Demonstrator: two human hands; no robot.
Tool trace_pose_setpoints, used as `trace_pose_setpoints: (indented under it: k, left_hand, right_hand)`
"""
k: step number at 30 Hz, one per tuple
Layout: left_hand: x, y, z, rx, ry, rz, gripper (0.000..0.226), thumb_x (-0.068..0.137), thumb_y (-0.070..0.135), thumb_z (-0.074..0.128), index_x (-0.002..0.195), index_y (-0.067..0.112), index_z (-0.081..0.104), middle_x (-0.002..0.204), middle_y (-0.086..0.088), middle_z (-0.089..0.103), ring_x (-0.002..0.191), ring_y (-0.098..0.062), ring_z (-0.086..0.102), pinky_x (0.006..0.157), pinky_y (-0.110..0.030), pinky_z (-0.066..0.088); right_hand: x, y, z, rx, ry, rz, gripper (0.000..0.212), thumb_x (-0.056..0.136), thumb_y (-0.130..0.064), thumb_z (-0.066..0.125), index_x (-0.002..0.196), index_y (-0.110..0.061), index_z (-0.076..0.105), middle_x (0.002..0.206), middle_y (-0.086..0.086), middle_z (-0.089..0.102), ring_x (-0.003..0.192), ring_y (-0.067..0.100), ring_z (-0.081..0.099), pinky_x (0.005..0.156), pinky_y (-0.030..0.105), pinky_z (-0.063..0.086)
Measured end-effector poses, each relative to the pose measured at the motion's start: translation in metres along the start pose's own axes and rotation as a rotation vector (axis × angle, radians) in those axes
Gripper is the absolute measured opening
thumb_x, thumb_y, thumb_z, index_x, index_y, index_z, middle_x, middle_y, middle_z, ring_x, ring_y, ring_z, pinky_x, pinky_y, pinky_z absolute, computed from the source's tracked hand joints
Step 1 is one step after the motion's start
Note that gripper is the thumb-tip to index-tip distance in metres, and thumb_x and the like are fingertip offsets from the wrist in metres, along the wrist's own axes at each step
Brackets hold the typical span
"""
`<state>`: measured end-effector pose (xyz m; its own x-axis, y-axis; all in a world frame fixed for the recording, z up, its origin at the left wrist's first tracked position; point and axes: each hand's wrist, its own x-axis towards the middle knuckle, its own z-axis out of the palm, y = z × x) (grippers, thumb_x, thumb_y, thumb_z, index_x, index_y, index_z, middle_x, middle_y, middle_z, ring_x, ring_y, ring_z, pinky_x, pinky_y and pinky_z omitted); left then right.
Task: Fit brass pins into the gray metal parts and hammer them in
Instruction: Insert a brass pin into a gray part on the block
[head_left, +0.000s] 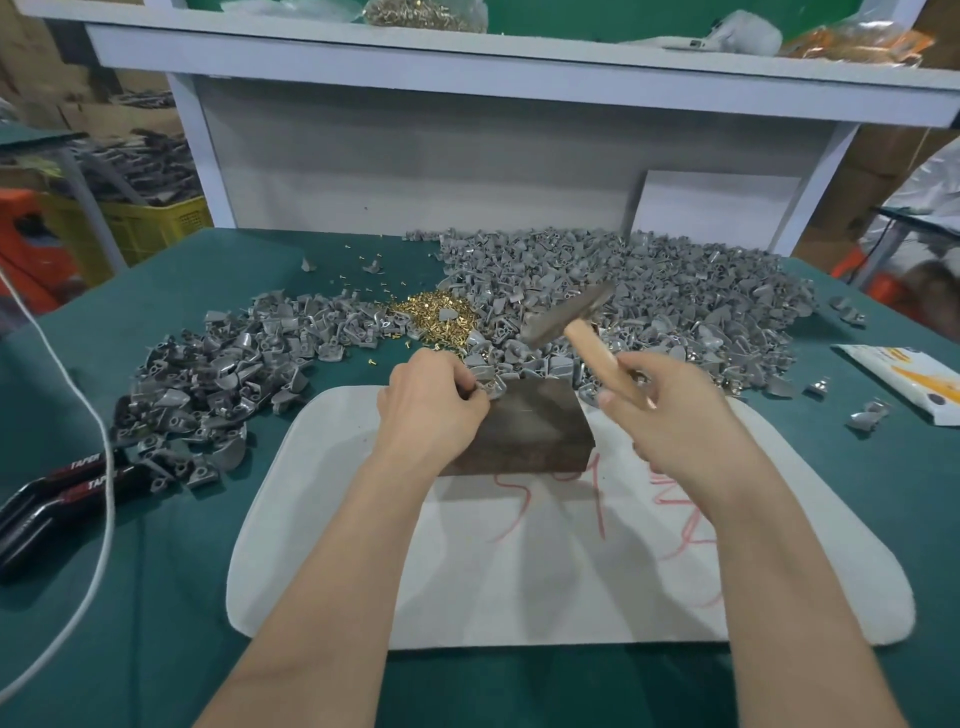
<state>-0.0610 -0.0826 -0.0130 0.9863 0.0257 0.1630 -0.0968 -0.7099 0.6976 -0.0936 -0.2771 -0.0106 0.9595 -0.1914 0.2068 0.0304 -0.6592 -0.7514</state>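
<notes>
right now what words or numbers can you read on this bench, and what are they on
"TAPE": white letters on each of the two black packs at the left table edge; the red letters before it are too blurred to read.
"501", uncertain: red handwriting on the white pad; the scrawl to its right is unreadable.
White and orange packet at the right: print too blurred to read.

Bench (156, 571) covered in green cloth. White shelf (467, 57) spans rear edge on white posts (195, 150), pale gray back panel (415, 166) beneath. Beyond left edge: 1 yellow crate (156, 223), orange plastic object (26, 249). Beyond right edge: brown cardboard (893, 150). Light soft, even.
</notes>
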Motion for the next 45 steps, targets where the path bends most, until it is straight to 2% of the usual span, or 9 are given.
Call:
trace_pose_setpoints:
  k: [4,6,8,15,18,20,25,32,45]
  left_hand:
    - [-0.002,0.002,-0.001,0.022,-0.044,0.019,0.025,0.085,0.021,0.064,0.064,0.029,0.053,0.089,0.004,0.066,0.101,-0.025,0.057,0.092,-0.041,0.046]
    - [-0.002,0.003,-0.001,0.036,-0.068,0.023,0.020,0.085,0.024,0.064,0.069,0.031,0.055,0.091,0.007,0.064,0.104,-0.024,0.056,0.095,-0.041,0.043]
    - [-0.002,0.003,-0.001,0.040,-0.081,0.025,0.018,0.085,0.025,0.064,0.071,0.033,0.055,0.092,0.008,0.061,0.106,-0.024,0.054,0.096,-0.040,0.042]
    - [-0.003,0.003,-0.001,0.034,-0.095,0.040,0.020,0.085,0.028,0.066,0.070,0.034,0.054,0.092,0.009,0.058,0.109,-0.023,0.053,0.097,-0.040,0.041]
    - [-0.003,0.004,-0.001,0.035,-0.080,0.040,0.022,0.083,0.029,0.066,0.066,0.034,0.053,0.093,0.008,0.063,0.108,-0.023,0.054,0.097,-0.040,0.041]
    - [-0.003,0.004,0.000,0.041,-0.072,0.044,0.023,0.083,0.030,0.067,0.065,0.033,0.052,0.091,0.009,0.062,0.109,-0.023,0.054,0.096,-0.040,0.041]
    - [-0.003,0.005,0.000,0.041,-0.064,0.067,0.019,0.082,0.026,0.067,0.070,0.031,0.054,0.087,0.009,0.053,0.109,-0.025,0.053,0.096,-0.039,0.041]
    - [-0.003,0.006,0.002,0.056,-0.045,0.126,0.014,0.084,0.019,0.065,0.077,0.026,0.055,0.089,0.004,0.058,0.104,-0.028,0.055,0.092,-0.040,0.044]
    - [-0.004,0.008,0.005,0.163,-0.033,0.167,0.004,0.090,0.017,0.055,0.088,0.017,0.058,0.094,-0.001,0.061,0.102,-0.029,0.054,0.080,-0.032,0.029]
  right_hand:
    - [0.005,0.002,0.014,-0.018,-0.085,0.109,0.018,0.090,-0.024,0.060,0.107,-0.022,0.058,0.079,-0.001,0.056,0.039,0.009,0.053,0.039,0.020,0.042]
    - [0.014,0.001,0.015,-0.104,-0.078,0.073,0.018,0.090,-0.025,0.059,0.107,-0.020,0.062,0.086,0.001,0.061,0.057,0.018,0.063,0.057,0.033,0.054]
    - [0.023,0.000,0.012,-0.227,-0.098,0.042,0.020,0.090,-0.028,0.058,0.103,-0.016,0.068,0.087,0.005,0.067,0.077,0.027,0.063,0.072,0.037,0.050]
    - [0.025,-0.008,0.014,-0.355,0.000,-0.004,0.018,0.088,-0.037,0.061,0.097,-0.025,0.071,0.094,0.001,0.068,0.089,0.021,0.061,0.082,0.034,0.050]
    - [0.022,-0.025,0.023,-0.217,-0.006,-0.154,0.005,0.083,-0.032,0.069,0.080,-0.028,0.067,0.082,-0.009,0.065,0.074,0.002,0.055,0.068,0.008,0.041]
    - [0.018,-0.034,0.032,-0.234,-0.059,-0.201,0.007,0.081,-0.029,0.071,0.077,-0.027,0.066,0.077,-0.010,0.063,0.068,0.001,0.053,0.061,0.007,0.037]
    - [0.014,-0.041,0.051,-0.282,-0.082,-0.203,0.007,0.083,-0.025,0.068,0.088,-0.021,0.067,0.096,0.004,0.063,0.089,0.021,0.058,0.084,0.035,0.047]
    - [0.012,-0.047,0.056,-0.308,-0.082,-0.166,0.008,0.086,-0.020,0.063,0.083,-0.021,0.056,0.099,0.006,0.062,0.097,0.025,0.056,0.083,0.033,0.045]
    - [0.008,-0.054,0.063,-0.497,-0.044,-0.226,0.019,0.092,-0.010,0.050,0.110,-0.006,0.052,0.114,0.012,0.057,0.107,0.027,0.052,0.076,0.028,0.030]
